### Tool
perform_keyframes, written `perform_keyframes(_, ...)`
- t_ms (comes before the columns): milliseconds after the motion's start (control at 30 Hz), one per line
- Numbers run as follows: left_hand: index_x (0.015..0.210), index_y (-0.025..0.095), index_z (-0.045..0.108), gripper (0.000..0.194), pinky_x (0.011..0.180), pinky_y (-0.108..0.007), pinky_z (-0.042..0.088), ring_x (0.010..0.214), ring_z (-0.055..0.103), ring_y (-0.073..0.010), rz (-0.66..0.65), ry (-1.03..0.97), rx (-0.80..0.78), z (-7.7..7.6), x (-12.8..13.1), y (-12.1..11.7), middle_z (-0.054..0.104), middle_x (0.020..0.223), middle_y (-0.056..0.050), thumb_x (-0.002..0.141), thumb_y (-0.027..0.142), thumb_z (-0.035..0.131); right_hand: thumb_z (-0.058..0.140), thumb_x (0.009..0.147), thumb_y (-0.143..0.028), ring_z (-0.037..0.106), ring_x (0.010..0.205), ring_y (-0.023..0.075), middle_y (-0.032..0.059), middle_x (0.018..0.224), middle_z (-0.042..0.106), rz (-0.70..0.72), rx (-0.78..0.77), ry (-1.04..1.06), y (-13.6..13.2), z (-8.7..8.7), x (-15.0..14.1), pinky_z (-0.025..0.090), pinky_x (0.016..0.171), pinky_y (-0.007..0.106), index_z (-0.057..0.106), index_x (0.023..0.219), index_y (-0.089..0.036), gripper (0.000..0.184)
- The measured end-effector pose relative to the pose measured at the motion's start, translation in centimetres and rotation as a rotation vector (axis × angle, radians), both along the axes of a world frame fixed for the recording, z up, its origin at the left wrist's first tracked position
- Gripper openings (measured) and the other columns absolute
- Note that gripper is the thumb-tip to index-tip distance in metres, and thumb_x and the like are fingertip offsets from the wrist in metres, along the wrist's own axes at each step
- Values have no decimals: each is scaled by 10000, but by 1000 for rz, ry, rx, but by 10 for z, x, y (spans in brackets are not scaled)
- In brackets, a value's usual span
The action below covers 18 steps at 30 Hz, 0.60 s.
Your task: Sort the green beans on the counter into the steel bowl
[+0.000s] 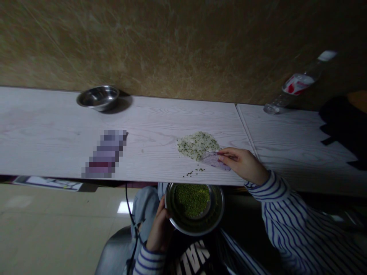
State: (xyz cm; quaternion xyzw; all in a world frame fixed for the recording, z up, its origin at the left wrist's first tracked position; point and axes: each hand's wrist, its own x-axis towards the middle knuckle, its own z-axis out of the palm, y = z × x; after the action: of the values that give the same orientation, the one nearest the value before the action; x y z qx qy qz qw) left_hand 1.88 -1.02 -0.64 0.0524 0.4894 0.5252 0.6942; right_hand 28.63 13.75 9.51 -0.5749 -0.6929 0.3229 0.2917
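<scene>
My left hand (pixel 161 228) grips the rim of a steel bowl (pixel 216 224) below the table's front edge. Green beans, which look like mung beans (pixel 192 200), lie inside it. Pinched between the fingers and thumb of my right hand (pixel 242 162) is a thin, purplish patterned card (pixel 216 160). The card's far edge touches the near right side of a pile of white grains mixed with green beans (pixel 197 144) on the tabletop. Several loose green beans (pixel 195 172) lie between the pile and the table's front edge.
An empty-looking steel bowl (pixel 99 98) stands at the back left by the wall. Nearer lies a pixelated oblong thing (pixel 106 154). A clear plastic bottle (pixel 298 84) stands at the back right, beside a dark object (pixel 344 126). A seam (pixel 246 130) crosses the pale wooden table.
</scene>
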Motion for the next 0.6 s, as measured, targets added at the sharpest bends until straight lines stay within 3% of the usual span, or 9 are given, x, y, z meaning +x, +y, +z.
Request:
perform_keyframes(200, 1183, 278, 729, 593, 936, -430, 523, 1144, 631, -343, -18, 9, 13, 0, -1, 0, 763, 1137, -70, 591, 243, 714, 677, 846, -326, 783, 801, 248, 91, 911, 825, -47, 26, -16, 5, 2, 7, 649, 770, 376, 800, 995, -193, 235)
perform_keyframes(367, 1065, 306, 769, 483, 974, -420, 506, 1156, 633, -323, -4, 31, 37, 2, 1, 1, 775, 1122, -45, 590, 240, 720, 669, 856, -311, 779, 818, 243, 80, 927, 824, -39, 47, -39, 3, 1, 2, 651, 782, 376, 809, 988, -209, 218)
perform_keyframes(600, 1118, 296, 765, 508, 963, -417, 507, 1179, 632, -329, -3, 26, 50, -5, -2, -2, 769, 1185, -56, 615, 241, 712, 683, 832, -331, 782, 840, 251, 81, 934, 828, -10, 28, -17, -2, 3, 7, 652, 789, 373, 813, 965, -213, 220)
